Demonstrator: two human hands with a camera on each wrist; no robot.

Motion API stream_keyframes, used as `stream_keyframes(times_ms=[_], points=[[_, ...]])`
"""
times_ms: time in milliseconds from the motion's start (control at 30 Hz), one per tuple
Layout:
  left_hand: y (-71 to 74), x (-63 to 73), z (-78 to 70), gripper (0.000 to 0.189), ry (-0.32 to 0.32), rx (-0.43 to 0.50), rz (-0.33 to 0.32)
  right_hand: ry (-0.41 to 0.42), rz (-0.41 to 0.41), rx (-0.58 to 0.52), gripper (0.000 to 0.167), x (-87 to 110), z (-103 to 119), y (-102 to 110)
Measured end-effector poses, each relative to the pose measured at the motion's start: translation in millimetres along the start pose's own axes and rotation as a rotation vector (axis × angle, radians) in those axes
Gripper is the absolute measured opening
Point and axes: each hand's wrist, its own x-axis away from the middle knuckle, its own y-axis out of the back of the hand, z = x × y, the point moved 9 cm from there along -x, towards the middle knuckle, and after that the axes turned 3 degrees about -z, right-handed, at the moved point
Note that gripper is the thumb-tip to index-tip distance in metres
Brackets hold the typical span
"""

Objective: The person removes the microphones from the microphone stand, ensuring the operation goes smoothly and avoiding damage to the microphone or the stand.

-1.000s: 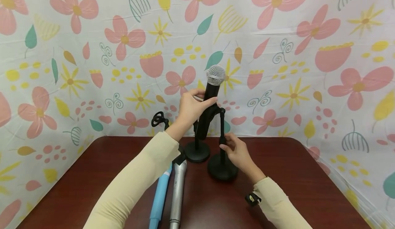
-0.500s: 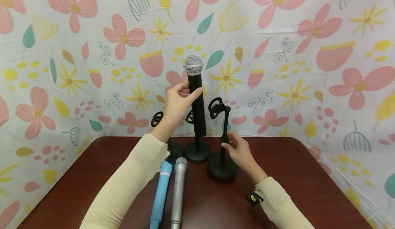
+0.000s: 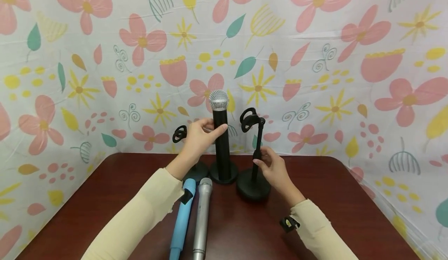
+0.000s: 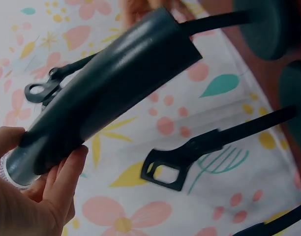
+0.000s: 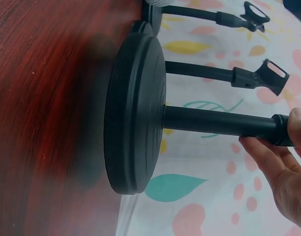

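My left hand [image 3: 197, 139] pinches the handle of a black microphone [image 3: 222, 147] with a silver mesh head. The microphone stands nearly upright, mesh end up, and overlaps the middle desk stand [image 3: 214, 173] in the head view. In the left wrist view, thumb and fingers sit around the black microphone [image 4: 106, 83] near its mesh end. My right hand [image 3: 275, 168] holds the pole of the right-hand stand [image 3: 253, 190], whose clip [image 3: 248, 120] has nothing in it. The stand's round base [image 5: 135, 118] shows large in the right wrist view.
A third stand with a ring-shaped clip [image 3: 179, 134] is at the left, partly behind my left hand. A light blue microphone [image 3: 182, 219] and a silver microphone [image 3: 202, 219] lie side by side on the dark red table [image 3: 308, 213]. Behind hangs a floral cloth [image 3: 315, 77].
The black microphone has moved from the right-hand stand's clip leftwards, then down in front of the middle stand, carried by my left hand. My right hand keeps its hold on the pole.
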Motion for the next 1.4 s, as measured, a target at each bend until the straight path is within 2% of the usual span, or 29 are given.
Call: stream_keyframes(times_ms=[233,367,433,533,700,800,867,1033,1100,1333,1400], points=[[-24.4,25.8,30.0,0.045,0.078,-0.076,0.147,-0.015,-0.017,-0.008,0.026,-0.3,-2.3,5.4],[-42.1,40.8,46.1,0.04,0.092,-0.139,0.262,-0.027,-0.031,0.006,0.026,-0.3,-2.3,8.1],[-47.9,46.7,53.9,0.042,0.094,-0.169,0.299,-0.025,-0.035,0.001,0.026,-0.2,0.1,8.9],[-52.1,52.7,66.9,0.049,0.12,-0.198,0.319,-0.005,-0.033,-0.008,0.026,1.2,16.2,10.4],[-58.8,60.6,83.9,0.043,0.152,-0.214,0.356,-0.012,-0.031,-0.002,0.025,2.9,32.8,13.3],[-62.9,64.5,92.7,0.042,0.157,-0.229,0.377,-0.011,-0.038,0.007,0.026,2.9,29.9,13.8],[-64.9,66.6,98.2,0.039,0.159,-0.248,0.385,-0.012,-0.038,-0.001,0.026,2.4,20.1,11.9],[-70.8,72.7,109.6,0.026,0.194,-0.227,0.407,-0.023,-0.027,-0.012,0.027,1.4,-8.0,6.6],[-73.8,75.3,113.7,0.024,0.202,-0.23,0.42,-0.02,-0.024,-0.008,0.027,1.4,-11.7,6.2],[-82.7,84.2,126.4,0.026,0.198,-0.307,0.481,-0.01,-0.04,0.008,0.026,3.0,32.6,12.1],[-83.7,86.5,129.9,0.027,0.219,-0.326,0.49,-0.009,-0.039,0.006,0.026,3.6,33.2,11.6]])
